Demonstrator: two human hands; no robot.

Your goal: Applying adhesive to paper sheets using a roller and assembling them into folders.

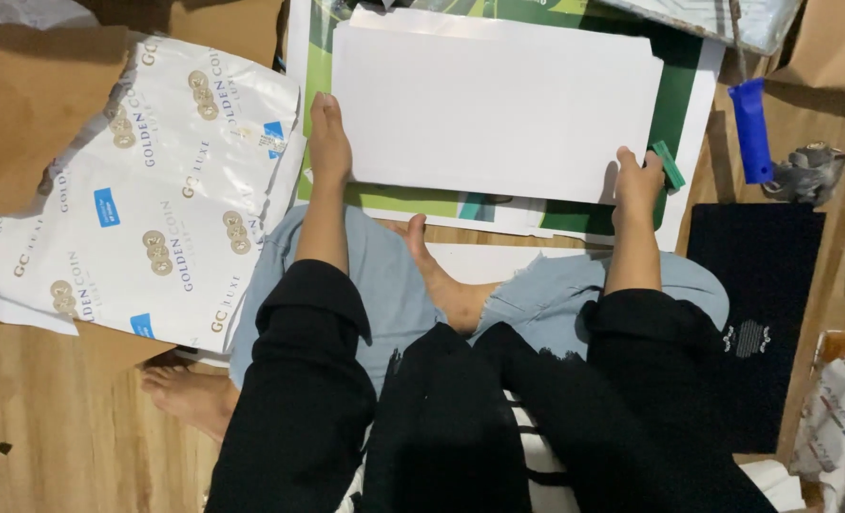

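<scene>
A stack of white paper sheets point(494, 104) lies on a green and white printed sheet point(679, 104) on the wooden floor in front of me. My left hand point(328, 138) rests flat on the stack's left edge, fingers together. At the stack's lower right corner my right hand point(637, 182) grips the paper's edge, with a small green tool point(669, 163) held against the fingers. I sit cross-legged in black sleeves and light blue jeans, one bare foot point(441, 280) between my arms.
Crumpled white printed wrapping paper point(156, 190) spreads at the left over brown cardboard point(33, 95). A blue-handled tool point(751, 128) and a grey crumpled object point(810, 173) lie at the right, above a black mat point(755, 285). More wrapped packs point(836, 418) sit lower right.
</scene>
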